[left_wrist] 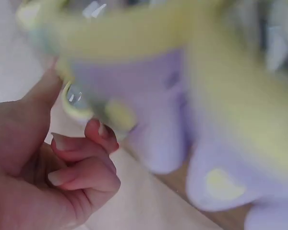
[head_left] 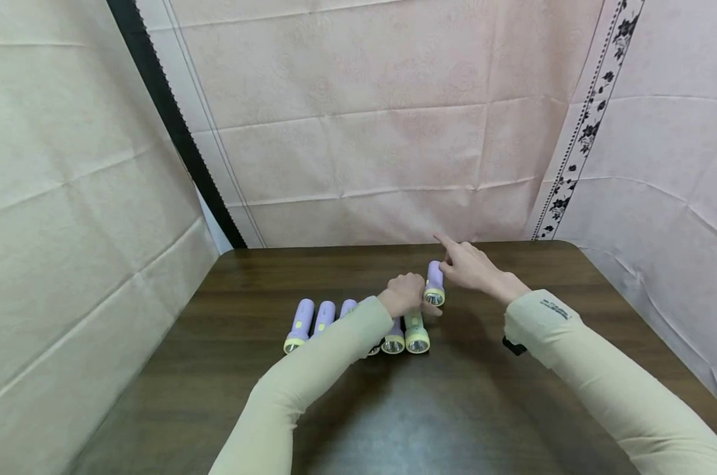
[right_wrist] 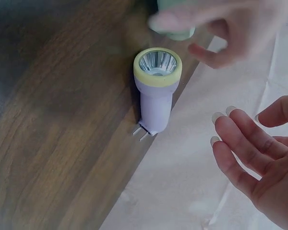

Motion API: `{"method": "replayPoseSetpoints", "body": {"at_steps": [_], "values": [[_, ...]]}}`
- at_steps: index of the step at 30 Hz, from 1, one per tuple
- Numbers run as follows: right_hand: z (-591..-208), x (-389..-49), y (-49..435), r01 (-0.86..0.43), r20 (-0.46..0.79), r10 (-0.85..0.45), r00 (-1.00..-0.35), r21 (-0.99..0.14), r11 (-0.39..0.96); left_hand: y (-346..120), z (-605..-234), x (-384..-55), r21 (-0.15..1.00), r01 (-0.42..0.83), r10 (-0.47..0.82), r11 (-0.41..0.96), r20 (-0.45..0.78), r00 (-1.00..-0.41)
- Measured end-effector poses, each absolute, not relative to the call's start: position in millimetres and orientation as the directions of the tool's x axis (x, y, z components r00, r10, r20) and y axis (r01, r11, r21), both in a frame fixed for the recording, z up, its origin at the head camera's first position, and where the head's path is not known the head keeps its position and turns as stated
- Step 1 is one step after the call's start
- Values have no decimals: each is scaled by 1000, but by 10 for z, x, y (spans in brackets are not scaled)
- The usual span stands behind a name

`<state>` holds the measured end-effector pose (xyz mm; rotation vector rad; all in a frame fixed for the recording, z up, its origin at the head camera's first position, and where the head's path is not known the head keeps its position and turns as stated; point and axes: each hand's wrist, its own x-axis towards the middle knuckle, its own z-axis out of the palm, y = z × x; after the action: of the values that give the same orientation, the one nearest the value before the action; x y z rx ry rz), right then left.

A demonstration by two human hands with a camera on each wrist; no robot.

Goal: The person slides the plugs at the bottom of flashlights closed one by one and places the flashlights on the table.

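A lavender flashlight (right_wrist: 156, 105) with a yellow rim lies by itself toward the back of the table; two metal prongs (right_wrist: 143, 133) stick out near its tail. My right hand (head_left: 471, 265) hovers beside it, fingers loosely bent and apart from it in the right wrist view. Over the right end of a row of flashlights is my left hand (head_left: 404, 295), thumb stretched out and other fingers loosely curled around nothing. Beneath that thumb lies a green flashlight (head_left: 417, 335). Next to it sits another lavender flashlight (head_left: 394, 340). Whether the left thumb touches the green one is unclear.
More lavender flashlights, such as the leftmost one (head_left: 301, 320), line up to the left, partly hidden by the left sleeve (head_left: 316, 369). They lie on a dark wooden table (head_left: 216, 389). Pale cloth (head_left: 394, 152) hangs behind the table's back edge and at both sides.
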<state>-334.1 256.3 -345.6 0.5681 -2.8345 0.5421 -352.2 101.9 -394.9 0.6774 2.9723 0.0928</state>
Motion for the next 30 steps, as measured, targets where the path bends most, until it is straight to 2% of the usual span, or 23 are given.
{"method": "replayPoseSetpoints", "body": {"at_steps": [7,9,21,30], "values": [[-3444,-3374,2675,-401,296,-315,-902,-295,867,1214,-3774,-3856,182,540,539,822,59,-840],[-3460,-3376,2702,-393,290,-310,-906,-298,870,1283,-3772,-3925,202,521,519,830,66,-852],[-3510,-3377,2783,-369,288,-288,-913,-286,885,1516,-3982,-4089,254,296,322,921,-67,-944],[-3562,-3380,2901,-359,280,-282,-918,-276,892,1565,-3981,-4184,329,290,316,899,-29,-948]]}}
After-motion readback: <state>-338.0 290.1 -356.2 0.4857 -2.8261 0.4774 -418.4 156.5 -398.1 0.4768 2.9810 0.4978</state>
